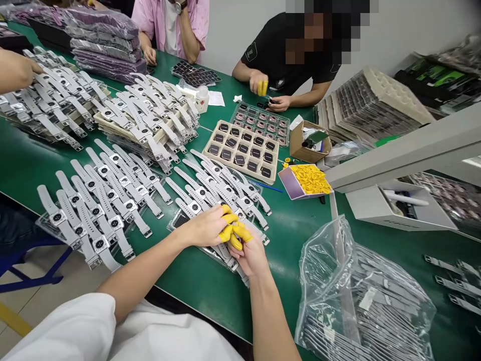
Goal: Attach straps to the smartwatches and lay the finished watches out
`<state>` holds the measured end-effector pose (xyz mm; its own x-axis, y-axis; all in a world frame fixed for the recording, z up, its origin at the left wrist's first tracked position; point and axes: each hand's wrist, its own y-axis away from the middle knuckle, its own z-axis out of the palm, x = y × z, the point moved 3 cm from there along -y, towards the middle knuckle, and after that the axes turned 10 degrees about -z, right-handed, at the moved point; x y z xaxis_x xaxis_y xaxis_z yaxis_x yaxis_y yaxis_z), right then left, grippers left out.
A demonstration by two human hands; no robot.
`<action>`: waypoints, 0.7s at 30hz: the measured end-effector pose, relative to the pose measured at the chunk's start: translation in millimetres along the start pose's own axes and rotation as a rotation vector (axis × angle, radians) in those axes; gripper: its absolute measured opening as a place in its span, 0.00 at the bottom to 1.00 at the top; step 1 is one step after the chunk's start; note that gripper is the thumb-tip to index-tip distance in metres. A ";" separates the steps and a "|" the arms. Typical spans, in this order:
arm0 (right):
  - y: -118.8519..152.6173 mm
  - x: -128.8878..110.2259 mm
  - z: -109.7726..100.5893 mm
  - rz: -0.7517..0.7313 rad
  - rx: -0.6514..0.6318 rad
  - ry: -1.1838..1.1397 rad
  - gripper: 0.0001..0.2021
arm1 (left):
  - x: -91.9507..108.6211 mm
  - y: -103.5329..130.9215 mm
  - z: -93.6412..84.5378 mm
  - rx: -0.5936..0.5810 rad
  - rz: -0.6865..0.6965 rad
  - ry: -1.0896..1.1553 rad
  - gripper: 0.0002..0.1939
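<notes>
My left hand point(205, 228) and my right hand point(254, 253) meet over a tray of smartwatches, fingertips pressed together and covered by yellow finger cots. Between them they grip a smartwatch with a light grey strap point(243, 276); the strap's end shows below my right palm, while its case is hidden by my fingers. Around and beyond my hands, more grey-strapped smartwatches point(202, 192) lie in slanted rows on a clear tray. To the left lies another tray of smartwatches point(100, 244), with sensor backs facing up.
Stacked trays of watches point(145, 131) stand farther back. Ahead are a beige tray point(240, 156) of dark square parts, a box of yellow finger cots point(310, 179) and a cardboard box point(308, 140). A plastic bag point(376, 301) of straps lies right. Co-workers sit across the green table point(293, 240).
</notes>
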<state>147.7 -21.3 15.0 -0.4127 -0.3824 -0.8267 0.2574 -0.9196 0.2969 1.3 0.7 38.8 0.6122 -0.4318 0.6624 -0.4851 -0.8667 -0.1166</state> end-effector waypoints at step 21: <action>5.2 -9.3 -4.7 -0.269 -0.082 0.341 0.21 | 11.1 10.6 -23.8 -0.047 -0.094 0.086 0.24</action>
<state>157.0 -22.1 22.0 -0.1658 -0.0657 -0.9840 0.2540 -0.9669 0.0217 -11.9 -7.3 62.5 0.6011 -0.3243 0.7304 -0.4582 -0.8887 -0.0175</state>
